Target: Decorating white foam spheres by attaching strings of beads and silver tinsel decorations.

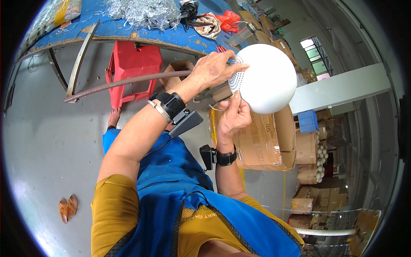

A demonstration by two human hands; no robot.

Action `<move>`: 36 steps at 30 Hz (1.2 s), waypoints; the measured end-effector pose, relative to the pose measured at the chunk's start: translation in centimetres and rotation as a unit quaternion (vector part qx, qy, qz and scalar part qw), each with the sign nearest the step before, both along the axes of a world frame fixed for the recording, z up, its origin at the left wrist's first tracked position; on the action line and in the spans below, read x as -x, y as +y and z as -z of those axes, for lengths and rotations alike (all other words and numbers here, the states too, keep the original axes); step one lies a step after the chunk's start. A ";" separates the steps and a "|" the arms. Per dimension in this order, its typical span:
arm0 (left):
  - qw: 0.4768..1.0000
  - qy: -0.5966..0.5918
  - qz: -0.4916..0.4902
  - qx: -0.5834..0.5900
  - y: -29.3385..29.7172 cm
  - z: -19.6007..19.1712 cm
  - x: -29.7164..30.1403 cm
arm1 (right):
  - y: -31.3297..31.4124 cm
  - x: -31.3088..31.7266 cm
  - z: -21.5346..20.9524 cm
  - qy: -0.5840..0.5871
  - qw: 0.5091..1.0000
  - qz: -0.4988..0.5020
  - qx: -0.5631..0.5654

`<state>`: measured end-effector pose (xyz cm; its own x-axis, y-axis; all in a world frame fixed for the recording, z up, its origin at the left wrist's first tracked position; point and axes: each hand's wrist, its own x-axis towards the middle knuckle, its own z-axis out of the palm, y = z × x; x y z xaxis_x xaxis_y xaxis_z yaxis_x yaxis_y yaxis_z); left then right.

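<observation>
A large smooth white ball (pixel 270 79) is held up in front of me, above an open carton. Curved rows of a silver-grey beaded strand (pixel 236 80) cover its left side. My left hand (pixel 214 70) grips the ball from the upper left, fingers bent and pressed on the surface beside the rows. Below it, my right hand (pixel 234 115) is closed in a pinch on the strand at the ball's lower left edge. A loose end of the strand hangs left of the right hand's fingers. The ball's far side is hidden.
A cardboard carton (pixel 257 143) stands open under the ball. Ahead is a worn blue table (pixel 171 36) with a heap of silver tinsel (pixel 143 13) and a red bag (pixel 230 21). A red stool (pixel 135 64) and a curved metal bar (pixel 128 80) are at left. Stacked boxes fill the right.
</observation>
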<state>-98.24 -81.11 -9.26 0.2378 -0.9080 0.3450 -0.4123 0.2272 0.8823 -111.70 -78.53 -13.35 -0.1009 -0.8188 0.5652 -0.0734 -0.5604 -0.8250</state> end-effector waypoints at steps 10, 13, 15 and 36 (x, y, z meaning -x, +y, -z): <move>0.989 0.024 0.122 0.078 0.2 0.0 -1.2 | 0.2 -0.1 -0.2 0.005 1.000 0.011 -0.004; 0.993 -0.052 0.071 0.074 0.4 -0.1 -0.9 | 0.7 -0.1 -0.3 0.003 1.000 -0.006 -0.001; 0.993 0.009 0.069 0.099 -0.1 0.4 -0.7 | 1.0 -0.1 -0.3 -0.006 1.000 -0.029 0.006; 0.988 -0.002 -0.064 0.140 -0.6 0.9 0.2 | 0.0 1.4 0.3 -0.007 1.000 -0.024 0.013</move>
